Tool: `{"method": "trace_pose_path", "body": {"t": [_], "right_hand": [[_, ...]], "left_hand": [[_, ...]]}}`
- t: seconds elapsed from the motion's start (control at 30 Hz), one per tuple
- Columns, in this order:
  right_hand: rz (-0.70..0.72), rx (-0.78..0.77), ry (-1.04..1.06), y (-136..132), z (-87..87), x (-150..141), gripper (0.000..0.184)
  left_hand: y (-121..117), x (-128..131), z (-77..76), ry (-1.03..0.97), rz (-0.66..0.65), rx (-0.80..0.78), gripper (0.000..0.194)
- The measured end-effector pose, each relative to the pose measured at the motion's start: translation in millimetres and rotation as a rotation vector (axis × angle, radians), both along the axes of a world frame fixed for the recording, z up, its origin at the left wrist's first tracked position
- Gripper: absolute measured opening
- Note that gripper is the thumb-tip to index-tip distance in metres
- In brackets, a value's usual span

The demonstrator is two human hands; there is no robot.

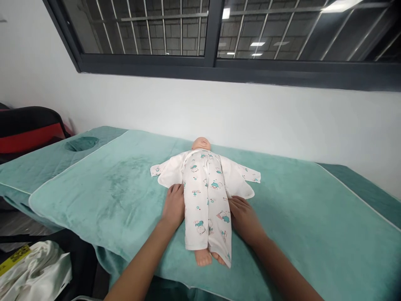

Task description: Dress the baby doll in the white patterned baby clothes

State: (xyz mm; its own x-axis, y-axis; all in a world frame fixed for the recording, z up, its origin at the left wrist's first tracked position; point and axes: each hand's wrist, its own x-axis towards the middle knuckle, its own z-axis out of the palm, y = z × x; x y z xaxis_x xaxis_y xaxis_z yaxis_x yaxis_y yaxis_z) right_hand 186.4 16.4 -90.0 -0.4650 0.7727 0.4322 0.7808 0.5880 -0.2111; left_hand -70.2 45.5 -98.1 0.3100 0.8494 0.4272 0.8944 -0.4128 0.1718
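Note:
A baby doll [201, 143] lies on its back in the middle of the bed, head toward the wall and feet toward me. It wears a white printed baby shirt [239, 175] with both sleeves spread sideways and the front panels fanned out. White printed baby trousers [197, 209] cover its legs and reach up to the chest. The doll's bare foot [203, 257] shows below one trouser leg; the other foot is partly covered. My left hand [174, 205] is closed at the trousers' left edge. At the right edge, my right hand [246, 219] has its fingers curled against the cloth, fingertips partly hidden.
A green plush cover [125, 196] lies over the bed, which has a face hole [82, 144] at its left end. White cloth [37, 267] sits in a black holder at lower left. A red and black chair [31, 129] stands far left; a barred window [213, 37] is above.

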Motion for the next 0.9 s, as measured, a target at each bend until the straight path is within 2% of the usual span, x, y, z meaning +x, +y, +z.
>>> {"method": "trace_pose_path", "body": {"t": [0.2,0.43,0.53,0.6,0.67,0.73,0.83,0.9], "right_hand": [[-0.083,-0.044,0.027,-0.9,2.0,-5.4,0.022],[-0.081,-0.006,0.082,0.4,2.6,-4.2,0.024],[-0.049,-0.049,0.174,-0.5,2.9,-0.5,0.027],[-0.047,-0.105,0.279,0.5,2.5,5.2,0.027],[-0.134,-0.130,0.389,5.0,0.9,14.0,0.024],[-0.328,-0.096,0.423,13.3,-1.8,25.0,0.022],[-0.614,-0.051,0.315,28.8,-6.5,41.4,0.031],[-0.701,-0.036,0.221,37.9,-8.0,49.9,0.038]], "left_hand": [[-19.8,-6.3,-4.7,-0.021,0.068,0.042,0.013],[-35.0,-11.2,-6.4,0.004,-0.020,0.015,0.017],[-34.4,-11.0,-2.6,-0.057,0.003,-0.057,0.014],[-29.5,-15.9,-1.2,-0.174,0.023,-0.104,0.019],[-19.5,-26.7,-1.7,-0.321,0.064,-0.089,0.022],[-5.2,-41.8,-3.3,-0.394,0.182,-0.020,0.024],[18.1,-63.0,-4.7,-0.324,0.454,-0.008,0.034],[30.8,-70.6,-3.2,-0.261,0.557,-0.071,0.041]]}}
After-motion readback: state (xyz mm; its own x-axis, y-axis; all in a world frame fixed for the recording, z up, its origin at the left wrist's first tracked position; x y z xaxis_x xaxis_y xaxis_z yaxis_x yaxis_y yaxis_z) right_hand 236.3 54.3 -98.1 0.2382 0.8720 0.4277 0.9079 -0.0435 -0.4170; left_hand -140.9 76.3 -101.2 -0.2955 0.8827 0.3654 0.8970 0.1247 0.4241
